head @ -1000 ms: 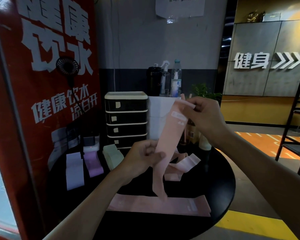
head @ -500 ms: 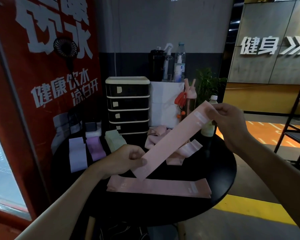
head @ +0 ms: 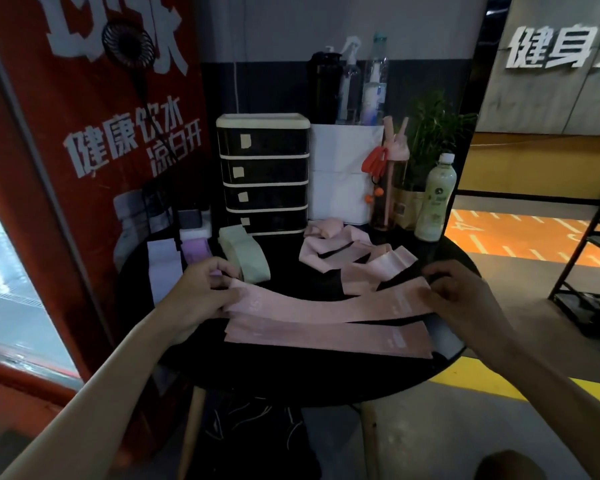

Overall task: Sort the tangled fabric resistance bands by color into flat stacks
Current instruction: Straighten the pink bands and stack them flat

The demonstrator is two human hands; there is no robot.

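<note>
A pink band [head: 326, 304] is stretched flat between my hands, low over the round black table [head: 291, 379]. My left hand [head: 201, 292] pinches its left end and my right hand [head: 461, 292] holds its right end. Just in front of it lies another pink band [head: 326, 336], flat on the table. Behind them sits a tangle of pink bands [head: 347, 254]. Along the table's left side lie a pale lilac stack [head: 163, 268], a purple stack [head: 196, 251] and a light green stack [head: 245, 256].
A black drawer unit [head: 264, 174] and a white box [head: 343, 178] stand at the table's back. Bottles [head: 433, 199] and a plant [head: 433, 133] crowd the back right. A red sign panel [head: 84, 150] rises at the left. A black metal rack [head: 593, 265] stands to the right.
The pink band hung upright between my hands, then tilted; now both hands have lowered it, stretched level just behind the flat pink band.
</note>
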